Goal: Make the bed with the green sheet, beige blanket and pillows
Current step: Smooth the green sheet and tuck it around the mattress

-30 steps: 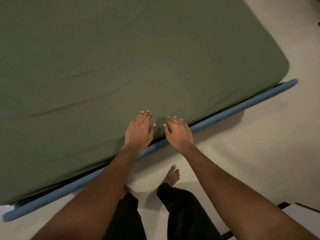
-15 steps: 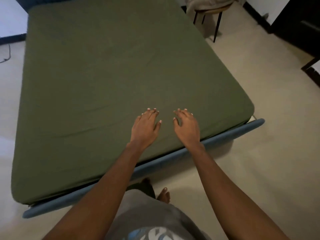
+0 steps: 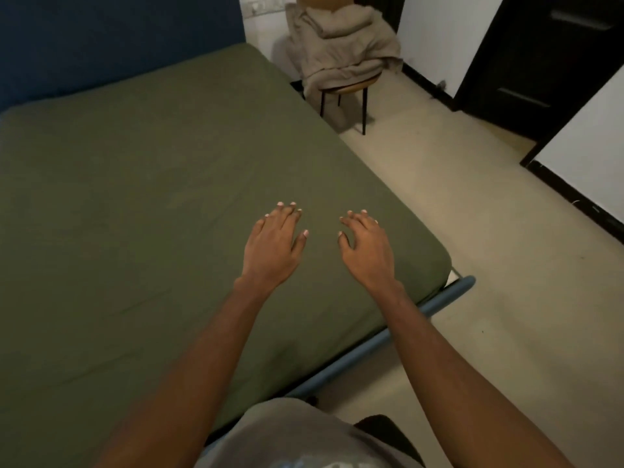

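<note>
A home bedroom: bed [image 3: 449, 292], green sheet [image 3: 169, 197]; blanket-draped chair [image 3: 351, 87].

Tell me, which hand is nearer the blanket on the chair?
Right. The right hand is over the sheet on the side toward the chair and blanket; the left hand is beside it, farther from both.

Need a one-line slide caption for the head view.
Left hand and right hand spread open over the green sheet; beige blanket heaped on the chair.
</note>
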